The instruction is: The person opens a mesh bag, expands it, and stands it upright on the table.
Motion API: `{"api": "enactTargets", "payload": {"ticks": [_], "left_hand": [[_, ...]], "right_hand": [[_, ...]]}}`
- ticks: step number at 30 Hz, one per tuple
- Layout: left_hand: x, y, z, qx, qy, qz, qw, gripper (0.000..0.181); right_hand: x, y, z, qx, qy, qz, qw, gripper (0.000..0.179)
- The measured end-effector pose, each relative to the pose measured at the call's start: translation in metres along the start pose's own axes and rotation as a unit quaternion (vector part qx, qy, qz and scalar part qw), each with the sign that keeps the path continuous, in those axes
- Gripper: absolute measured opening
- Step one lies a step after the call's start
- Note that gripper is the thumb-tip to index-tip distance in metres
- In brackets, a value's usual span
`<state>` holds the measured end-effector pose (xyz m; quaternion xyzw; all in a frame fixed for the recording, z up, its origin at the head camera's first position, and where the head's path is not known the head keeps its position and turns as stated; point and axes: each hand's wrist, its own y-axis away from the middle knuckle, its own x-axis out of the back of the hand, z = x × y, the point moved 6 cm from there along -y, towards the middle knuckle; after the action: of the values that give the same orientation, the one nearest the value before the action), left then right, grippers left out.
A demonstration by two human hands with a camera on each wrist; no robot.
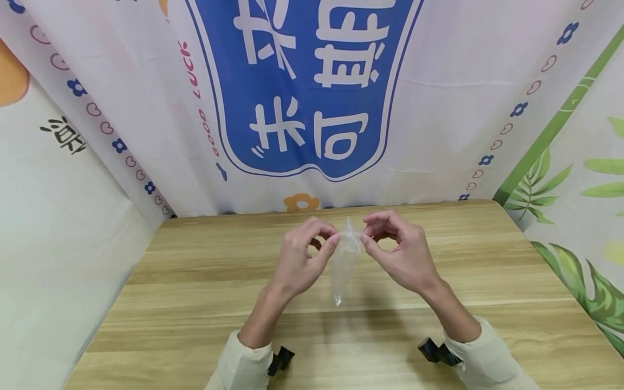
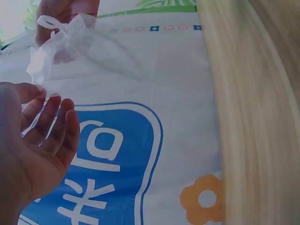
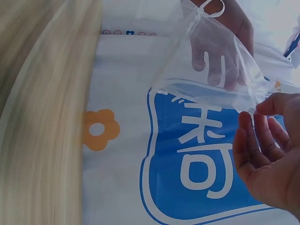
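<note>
A sheer white drawstring pouch (image 1: 343, 271) hangs above the wooden table between my two hands. My left hand (image 1: 303, 255) pinches one side of its gathered top between thumb and index finger. On the opposite side my right hand (image 1: 403, 253) pinches it the same way. The other fingers of both hands are loosely bent. A white cord loop (image 2: 49, 21) stands out from the gathered part in the left wrist view. The right wrist view shows the thin mesh (image 3: 215, 70) spread wide, with left fingers visible through it.
Below the hands lies a wood-grain table (image 1: 195, 303). A printed cloth (image 1: 439, 135) with a blue panel hangs behind its far edge. Black mounts (image 1: 281, 361) are strapped at both wrists, over light sleeves (image 1: 492, 352).
</note>
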<state>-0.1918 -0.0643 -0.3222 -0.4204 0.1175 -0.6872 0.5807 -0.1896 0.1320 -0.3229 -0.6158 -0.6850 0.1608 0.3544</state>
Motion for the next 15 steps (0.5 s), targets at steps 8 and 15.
{"api": "enactTargets", "payload": {"ticks": [8,15], "left_hand": [[0.0017,-0.0007,0.0005,-0.005,-0.024,0.009,0.9996,0.008],[-0.0021,0.0003,0.0018,-0.008,-0.019,0.013,0.9997,0.004]], "right_hand": [[-0.002,0.0003,0.0013,-0.019,0.009,-0.023,0.9995,0.029],[-0.0058,0.0002,0.002,-0.05,0.002,-0.031,0.9983,0.042]]}}
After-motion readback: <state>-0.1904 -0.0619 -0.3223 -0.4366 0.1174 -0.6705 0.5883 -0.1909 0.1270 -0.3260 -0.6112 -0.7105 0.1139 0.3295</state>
